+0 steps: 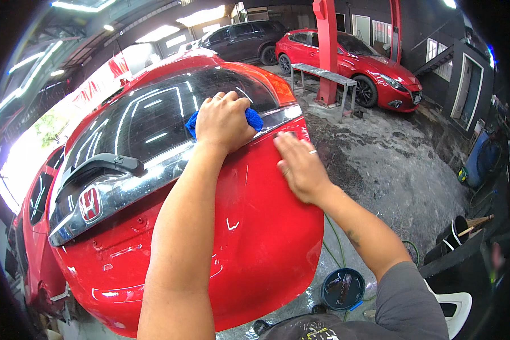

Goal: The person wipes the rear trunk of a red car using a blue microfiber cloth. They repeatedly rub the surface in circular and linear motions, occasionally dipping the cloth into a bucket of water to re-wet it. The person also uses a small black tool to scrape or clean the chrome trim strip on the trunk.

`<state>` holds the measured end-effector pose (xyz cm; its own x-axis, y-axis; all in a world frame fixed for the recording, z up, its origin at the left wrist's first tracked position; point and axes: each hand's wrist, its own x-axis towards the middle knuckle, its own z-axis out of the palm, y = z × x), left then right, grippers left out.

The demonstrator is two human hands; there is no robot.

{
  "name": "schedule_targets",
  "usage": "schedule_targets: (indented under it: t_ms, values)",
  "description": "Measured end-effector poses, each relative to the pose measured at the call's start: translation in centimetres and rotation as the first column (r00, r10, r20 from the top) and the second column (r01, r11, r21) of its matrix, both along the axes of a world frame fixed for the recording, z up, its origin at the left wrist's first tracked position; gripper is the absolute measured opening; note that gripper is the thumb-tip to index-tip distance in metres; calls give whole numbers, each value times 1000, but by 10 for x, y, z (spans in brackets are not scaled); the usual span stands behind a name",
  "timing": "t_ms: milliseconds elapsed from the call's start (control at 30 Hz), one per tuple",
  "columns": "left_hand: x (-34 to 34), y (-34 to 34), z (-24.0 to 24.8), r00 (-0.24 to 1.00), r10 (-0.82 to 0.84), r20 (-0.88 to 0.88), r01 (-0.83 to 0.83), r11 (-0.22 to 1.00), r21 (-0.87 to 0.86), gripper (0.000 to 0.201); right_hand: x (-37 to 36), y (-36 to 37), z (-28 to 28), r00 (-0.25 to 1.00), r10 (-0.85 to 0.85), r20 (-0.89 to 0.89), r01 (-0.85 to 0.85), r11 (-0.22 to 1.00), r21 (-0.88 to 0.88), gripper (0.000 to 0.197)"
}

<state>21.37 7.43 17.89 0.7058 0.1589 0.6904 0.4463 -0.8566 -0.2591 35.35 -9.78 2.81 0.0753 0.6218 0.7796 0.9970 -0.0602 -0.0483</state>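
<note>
bare left forearm (181, 260) nearest the lens, it reaches up across the red tailgate (266, 238) of a car to the left hand (226, 122), whose curled fingers clutch a bunched blue cloth (255, 119). the cloth sits at the lower right part of the dark rear window (147, 113), close above the chrome trim strip (170, 164); the hand hides just where its underside bears. the right hand (303, 170), a ring on one finger, grasps nothing that shows: its fingers lie extended over the paint near the tailgate's right edge, slightly blurred at the tips, and i can't tell how firmly it presses, if at all. further left stand the rear wiper arm (113, 162) and a red emblem (89, 204) in a chrome surround.

i'd judge the step in hand to be wiping down the glass and trim with the cloth. the next move seems to call for even pressure along the glass's lower edge, with the wrist clear of the wiper and the free hand steadying.
</note>
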Motion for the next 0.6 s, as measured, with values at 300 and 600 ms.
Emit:
schedule_targets:
  t_ms: [300,600]
  values:
    - [3,-4,4,1000,1,-29,-1,1000,-16,33,80,-15,15,995,-96,-16,91,975,-203,55]
    - [4,4,-1,1000,-28,13,28,1000,-3,30,80,-11,21,985,175,0,-171,965,-198,54]
